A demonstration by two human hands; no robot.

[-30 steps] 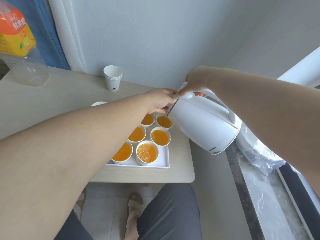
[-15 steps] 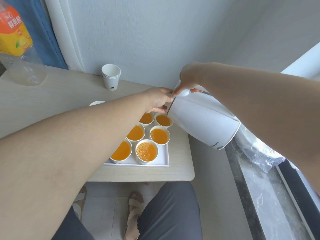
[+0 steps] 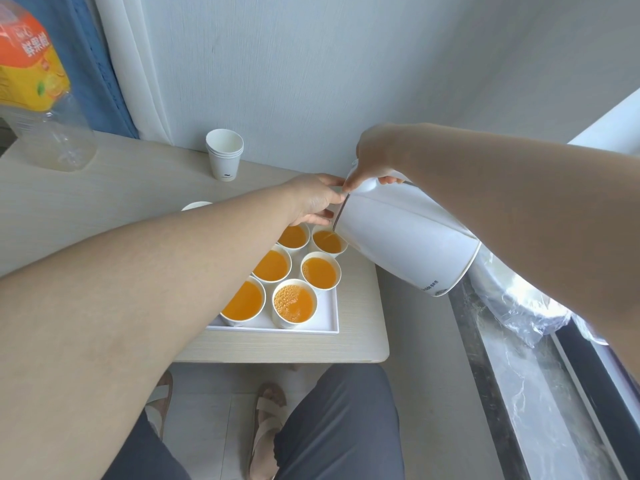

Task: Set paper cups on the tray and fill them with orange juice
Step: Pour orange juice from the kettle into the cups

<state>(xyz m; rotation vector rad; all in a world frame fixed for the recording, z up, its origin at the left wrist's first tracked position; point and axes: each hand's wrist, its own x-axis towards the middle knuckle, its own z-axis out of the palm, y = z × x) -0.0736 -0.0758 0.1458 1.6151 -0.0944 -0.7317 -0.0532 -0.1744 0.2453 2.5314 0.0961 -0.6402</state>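
Note:
A white tray (image 3: 327,315) sits at the table's front right corner and holds several paper cups of orange juice. My right hand (image 3: 375,157) grips the handle of a white kettle (image 3: 405,237), tipped steeply with its spout over the far right cup (image 3: 328,241); a thin stream of juice runs into it. My left hand (image 3: 313,199) rests its fingers against the kettle's lid edge, above the far left cup (image 3: 293,236). The nearest cup (image 3: 294,304) has foam on its juice. My left forearm hides the tray's left side.
A stack of empty paper cups (image 3: 224,154) stands by the wall. A large, nearly empty juice bottle (image 3: 34,88) is at the far left. A white rim (image 3: 196,205) shows behind my left arm. A window sill with plastic wrap (image 3: 519,306) runs along the right.
The kettle has tipped further, its base rising and its spout dropping to the far right cup. Both hands stayed on the kettle.

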